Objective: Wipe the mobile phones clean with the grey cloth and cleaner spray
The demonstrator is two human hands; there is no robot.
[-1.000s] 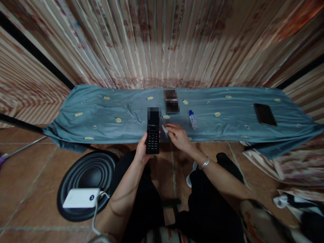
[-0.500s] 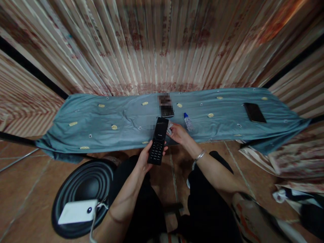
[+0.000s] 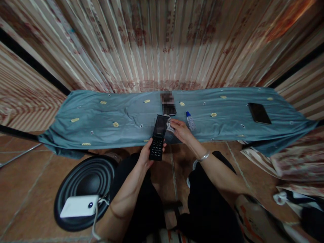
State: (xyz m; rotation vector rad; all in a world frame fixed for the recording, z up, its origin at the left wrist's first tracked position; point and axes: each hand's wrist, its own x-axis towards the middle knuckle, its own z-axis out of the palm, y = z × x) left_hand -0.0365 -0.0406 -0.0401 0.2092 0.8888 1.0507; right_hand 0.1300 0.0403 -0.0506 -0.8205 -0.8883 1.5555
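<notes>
An unfolded black flip phone [image 3: 157,141] is held by its keypad half in my left hand [image 3: 145,153], thumb on one edge and fingertips round the other. My right hand [image 3: 180,129] pinches a small crumpled whitish cloth [image 3: 170,126] against the right edge of the phone's screen half. Just beyond lies a dark smartphone [image 3: 169,108], partly blurred out by pixelation. A small clear bottle with a blue cap [image 3: 190,120] lies to the right of my right hand.
Blue patterned fabric [image 3: 126,135] covers the narrow table before me. A dark flat phone or case [image 3: 259,113] lies toward its right end. Below on the left, a white power bank [image 3: 79,206] with a cable rests on a round black ribbed object [image 3: 63,185]. Pleated curtains [image 3: 152,44] hang behind.
My right hand has shifted slightly up along the phone's edge with the cloth. The phone's screen half looks tilted a little more. The whole view has shifted slightly.
</notes>
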